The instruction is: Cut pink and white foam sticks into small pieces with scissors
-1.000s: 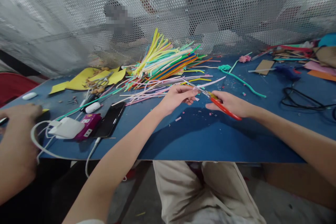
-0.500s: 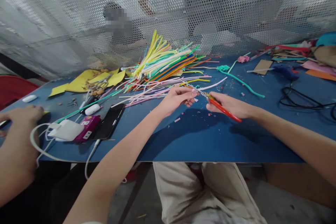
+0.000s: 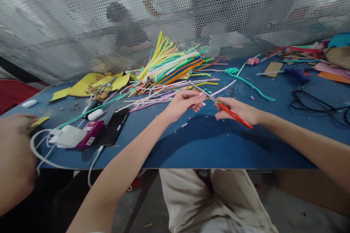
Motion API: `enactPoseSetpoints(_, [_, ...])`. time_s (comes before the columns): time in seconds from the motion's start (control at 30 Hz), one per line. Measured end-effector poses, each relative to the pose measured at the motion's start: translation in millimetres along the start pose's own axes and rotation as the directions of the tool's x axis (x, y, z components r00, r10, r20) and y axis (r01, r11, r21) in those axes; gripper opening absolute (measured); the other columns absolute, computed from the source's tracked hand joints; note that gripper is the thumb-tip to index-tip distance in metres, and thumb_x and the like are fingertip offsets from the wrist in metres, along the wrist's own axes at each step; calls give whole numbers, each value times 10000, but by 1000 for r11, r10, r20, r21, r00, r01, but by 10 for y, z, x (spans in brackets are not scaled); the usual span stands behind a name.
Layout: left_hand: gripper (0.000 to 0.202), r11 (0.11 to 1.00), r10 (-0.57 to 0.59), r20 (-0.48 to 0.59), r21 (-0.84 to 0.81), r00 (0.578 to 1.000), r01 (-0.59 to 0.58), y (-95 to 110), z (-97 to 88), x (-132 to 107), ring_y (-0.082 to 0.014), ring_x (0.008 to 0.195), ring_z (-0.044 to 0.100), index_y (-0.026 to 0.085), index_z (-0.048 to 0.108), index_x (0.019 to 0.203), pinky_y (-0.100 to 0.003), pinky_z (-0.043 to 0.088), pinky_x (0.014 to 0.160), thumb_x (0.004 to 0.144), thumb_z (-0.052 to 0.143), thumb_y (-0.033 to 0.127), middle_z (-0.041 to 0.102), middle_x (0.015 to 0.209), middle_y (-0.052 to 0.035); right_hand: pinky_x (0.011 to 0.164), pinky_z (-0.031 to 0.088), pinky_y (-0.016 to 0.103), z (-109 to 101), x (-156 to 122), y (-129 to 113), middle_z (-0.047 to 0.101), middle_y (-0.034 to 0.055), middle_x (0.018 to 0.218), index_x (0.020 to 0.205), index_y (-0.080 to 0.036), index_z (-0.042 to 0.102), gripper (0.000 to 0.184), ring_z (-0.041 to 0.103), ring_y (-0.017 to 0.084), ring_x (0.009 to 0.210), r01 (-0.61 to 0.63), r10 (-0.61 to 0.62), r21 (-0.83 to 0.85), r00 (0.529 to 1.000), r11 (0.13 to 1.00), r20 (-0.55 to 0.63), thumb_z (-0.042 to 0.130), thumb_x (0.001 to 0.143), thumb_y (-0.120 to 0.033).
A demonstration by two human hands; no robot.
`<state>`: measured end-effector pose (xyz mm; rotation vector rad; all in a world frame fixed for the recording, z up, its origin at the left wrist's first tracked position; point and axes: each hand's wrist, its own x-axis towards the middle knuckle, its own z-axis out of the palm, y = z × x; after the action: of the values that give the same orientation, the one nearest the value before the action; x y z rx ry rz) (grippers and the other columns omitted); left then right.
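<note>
My right hand (image 3: 236, 110) is closed around the red handles of a pair of scissors (image 3: 237, 117). The metal blades slant up and left, close to the fingertips of my left hand (image 3: 188, 102). Those fingertips are pinched on a pale lilac pipe cleaner (image 3: 224, 88), whose longer end sticks out to the right beyond the blades. A small pale piece shows just under my left fingertips. Whether the blades touch the pipe cleaner is too small to tell. Behind my hands lies a large bundle of coloured pipe cleaners (image 3: 175, 63), with loose lilac ones in front.
A black phone (image 3: 113, 127), a white charger (image 3: 69, 136) with cables and a purple box (image 3: 93, 134) lie to the left. Another person's hand (image 3: 18, 131) is at the far left. A teal pipe cleaner flower (image 3: 232, 70) and black cable (image 3: 308, 103) lie right.
The scissor blades look more parted than before, while both my hands stay almost in place. At the far left, the other person's hand has shifted, showing more of a yellow piece.
</note>
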<state>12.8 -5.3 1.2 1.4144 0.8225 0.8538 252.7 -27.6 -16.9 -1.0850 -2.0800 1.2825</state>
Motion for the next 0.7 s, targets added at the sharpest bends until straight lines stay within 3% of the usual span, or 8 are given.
enactPoseSetpoints(0.17, [342, 997, 28, 17, 74, 999, -29, -6, -31, 9, -82, 582, 596, 154, 783, 946, -213, 495, 590, 791, 791, 459, 697, 725, -24, 568, 328, 276, 16, 54, 43, 429, -60, 642, 746, -214, 444, 321, 392, 111, 588, 16, -21, -36, 991, 999, -133, 708, 777, -395])
enactPoseSetpoints(0.27, [388, 947, 85, 61, 305, 995, -100, 0, -120, 35, -113, 639, 631, 158, 784, 996, -237, 512, 640, 842, 730, 510, 731, 800, -48, 546, 297, 275, -8, 90, 104, 413, -61, 642, 742, -210, 479, 345, 365, 105, 584, 46, -44, -1, 958, 999, -282, 758, 747, -411])
enactPoseSetpoints(0.33, [385, 829, 167, 71, 529, 983, -179, -18, -208, 70, -134, 695, 651, 170, 786, 996, -256, 513, 693, 885, 677, 522, 751, 859, -58, 535, 287, 280, -38, 111, 149, 428, -57, 639, 746, -209, 511, 344, 362, 102, 570, 81, -57, 43, 915, 996, -399, 794, 723, -404])
enactPoseSetpoints(0.4, [346, 622, 288, 81, 741, 954, -251, -67, -297, 118, -152, 762, 659, 200, 794, 985, -274, 498, 749, 925, 635, 502, 756, 900, -54, 510, 270, 283, -67, 129, 183, 422, -58, 619, 753, -218, 529, 332, 351, 96, 534, 131, -37, 151, 862, 980, -505, 809, 718, -392])
enactPoseSetpoints(0.47, [293, 432, 335, 179, 843, 925, -320, -141, -359, 171, -179, 889, 670, 224, 795, 996, -298, 487, 828, 944, 626, 458, 755, 1020, -58, 480, 245, 284, -87, 150, 204, 386, -64, 589, 758, -230, 525, 320, 319, 89, 492, 195, 19, 316, 825, 928, -565, 805, 732, -384])
enactPoseSetpoints(0.57, [268, 351, 323, 245, 866, 914, -356, -262, -376, 244, -190, 957, 673, 226, 783, 1041, -304, 490, 863, 959, 615, 418, 756, 1046, -57, 445, 195, 283, -108, 189, 227, 327, -72, 553, 727, -241, 492, 356, 261, 81, 462, 264, 101, 505, 805, 822, -585, 819, 722, -381])
enactPoseSetpoints(0.7, [277, 246, 296, 309, 889, 904, -385, -345, -344, 297, -204, 1021, 667, 244, 763, 1106, -339, 483, 931, 977, 582, 409, 750, 1105, -52, 416, 157, 274, -143, 238, 279, 310, -73, 538, 671, -241, 446, 436, 229, 71, 453, 292, 187, 585, 762, 756, -621, 861, 662, -373])
